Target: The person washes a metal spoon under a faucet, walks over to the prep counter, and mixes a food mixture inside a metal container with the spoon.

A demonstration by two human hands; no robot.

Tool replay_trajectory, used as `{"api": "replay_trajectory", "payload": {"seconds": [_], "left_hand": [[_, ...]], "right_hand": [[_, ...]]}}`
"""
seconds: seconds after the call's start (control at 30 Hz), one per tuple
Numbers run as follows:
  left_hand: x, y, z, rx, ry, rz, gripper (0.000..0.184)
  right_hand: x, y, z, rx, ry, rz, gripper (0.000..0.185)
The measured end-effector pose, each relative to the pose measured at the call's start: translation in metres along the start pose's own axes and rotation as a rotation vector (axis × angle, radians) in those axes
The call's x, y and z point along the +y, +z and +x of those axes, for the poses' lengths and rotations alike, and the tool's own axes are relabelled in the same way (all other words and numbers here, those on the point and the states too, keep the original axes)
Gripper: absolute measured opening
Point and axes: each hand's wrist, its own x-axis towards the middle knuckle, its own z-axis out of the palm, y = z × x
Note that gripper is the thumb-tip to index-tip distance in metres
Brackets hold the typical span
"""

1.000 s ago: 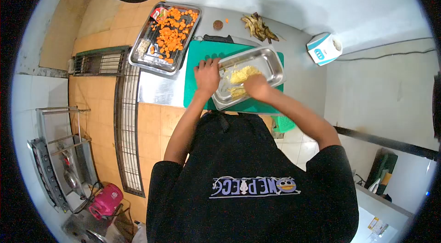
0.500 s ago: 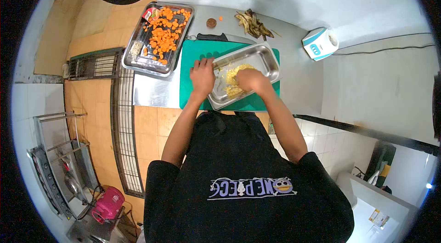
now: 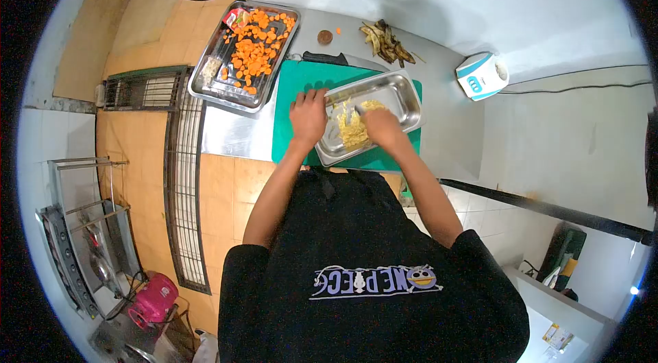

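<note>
A rectangular metal pan (image 3: 404, 83) lies tilted on a green cutting board (image 3: 291, 82), with yellow mashed food (image 3: 351, 131) in it. My left hand (image 3: 309, 115) grips the pan's left rim, fingers bent over the edge. Inside the pan, my right hand (image 3: 380, 126) is closed round a utensil (image 3: 359, 109), of which only a small grey metallic part shows at the fingers. The utensil touches the yellow food. Behind the pan, a black-handled knife (image 3: 326, 58) lies along the board's far edge.
On the left, a metal tray (image 3: 195, 91) holds sliced carrots (image 3: 252, 54), a red packet (image 3: 236, 18) and pale chopped bits. Dark peels (image 3: 388, 42) and a round brown object (image 3: 325, 37) lie near the wall. A white-and-blue appliance (image 3: 482, 76) stands at the right.
My right hand has shifted within the pan, and the yellow food is spread differently. The utensil now shows beside the fingers. My left hand stays at the rim while the whole view has shifted slightly.
</note>
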Motion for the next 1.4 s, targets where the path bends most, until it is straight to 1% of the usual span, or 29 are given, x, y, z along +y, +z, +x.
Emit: {"api": "replay_trajectory", "payload": {"seconds": [0.1,0.17,0.2,0.23,0.3,0.33,0.37,0.43,0.47,0.5,0.57,0.6,0.67,0.7,0.73,0.77,0.8,0.83,0.9,0.93,0.97,1.03,1.07,1.13,1.17,1.23,1.27,1.3,1.4], "left_hand": [[-0.005,0.008,0.003,-0.002,0.022,-0.008,0.021],[-0.007,0.014,0.002,-0.022,0.044,-0.013,0.022],[-0.008,0.014,0.002,-0.013,0.041,-0.022,0.022],[-0.007,0.016,0.003,0.001,0.031,-0.032,0.023],[-0.002,0.007,0.004,-0.02,0.026,-0.029,0.024],[-0.001,0.001,0.003,-0.044,0.022,-0.019,0.025],[-0.001,0.0,0.002,-0.047,0.021,-0.014,0.025],[-0.001,-0.003,0.005,-0.039,0.055,0.0,0.025],[-0.002,-0.001,0.007,-0.033,0.058,0.005,0.025],[-0.002,0.0,0.004,-0.018,0.05,-0.001,0.024],[-0.001,0.003,0.003,-0.001,0.048,-0.008,0.024],[-0.001,0.003,0.004,-0.006,0.047,-0.022,0.025],[-0.002,0.001,0.004,-0.006,0.034,-0.032,0.025],[-0.001,-0.001,0.004,-0.006,0.037,-0.023,0.024],[0.0,-0.003,0.003,-0.007,0.044,-0.014,0.024],[-0.001,-0.002,0.002,-0.007,0.045,-0.01,0.024],[-0.001,-0.001,0.002,0.005,0.051,0.0,0.023],[-0.001,0.001,0.004,0.023,0.054,0.007,0.023],[-0.002,0.007,0.003,0.024,0.053,-0.004,0.022],[-0.003,0.009,0.003,0.027,0.05,-0.014,0.022],[-0.003,0.008,0.003,0.027,0.049,-0.015,0.022],[-0.003,0.004,0.004,0.01,0.06,-0.006,0.023],[-0.004,0.003,0.005,0.01,0.061,-0.002,0.023],[-0.007,0.002,0.007,0.002,0.133,-0.011,0.024],[-0.006,0.001,0.009,0.008,0.134,-0.014,0.024],[-0.007,-0.002,0.007,-0.053,0.131,-0.052,0.026],[-0.009,-0.002,0.007,-0.052,0.13,-0.049,0.026],[-0.01,-0.001,0.01,-0.061,0.143,-0.073,0.027],[-0.01,-0.003,0.011,-0.077,0.132,-0.115,0.03]], "right_hand": [[-0.014,0.011,-0.005,-0.023,0.113,-0.033,0.019],[0.0,-0.005,0.0,-0.309,-0.085,0.039,0.019],[0.004,-0.02,0.003,-0.416,-0.11,0.104,0.017],[0.007,-0.024,0.002,-0.412,-0.099,0.105,0.017],[0.01,-0.025,0.001,-0.053,0.105,0.115,0.017],[0.008,-0.017,0.001,0.069,0.116,0.005,0.023],[0.002,-0.007,0.001,0.067,0.114,0.01,0.023],[-0.015,0.012,0.001,-0.007,0.083,-0.109,0.023],[-0.02,0.011,0.003,-0.026,0.018,-0.091,0.025],[-0.016,0.007,0.005,-0.025,0.018,-0.088,0.025],[-0.001,-0.013,0.012,-0.328,-0.241,0.054,0.026],[0.004,-0.022,0.012,-0.326,-0.244,0.051,0.026],[0.006,-0.035,0.013,-0.15,-0.041,0.013,0.026],[0.008,-0.018,0.017,-0.151,-0.049,0.01,0.026],[0.008,0.008,0.018,-0.092,-0.027,-0.004,0.027],[-0.004,0.009,0.013,-0.03,-0.002,-0.014,0.027],[-0.009,0.006,0.009,-0.072,-0.045,-0.12,0.028],[-0.005,-0.003,0.009,-0.067,-0.045,-0.122,0.028],[-0.001,-0.03,0.002,-0.284,-0.212,-0.039,0.027],[-0.001,-0.043,-0.001,-0.235,-0.204,-0.029,0.024],[0.0,-0.034,0.002,-0.236,-0.204,-0.03,0.024],[0.004,-0.003,0.013,-0.033,-0.202,-0.2,0.022],[0.006,0.002,0.012,-0.031,-0.202,-0.197,0.022],[0.017,0.009,0.006,-0.146,-0.35,-0.198,0.021],[0.026,0.001,0.009,-0.143,-0.349,-0.203,0.021],[0.04,-0.028,0.023,-0.156,-0.317,-0.425,0.021],[0.033,-0.061,0.023,-0.24,-0.317,-0.46,0.02],[0.032,-0.061,0.025,-0.235,-0.321,-0.465,0.02],[0.029,-0.04,0.019,-0.047,-0.368,-0.259,0.019]]}}
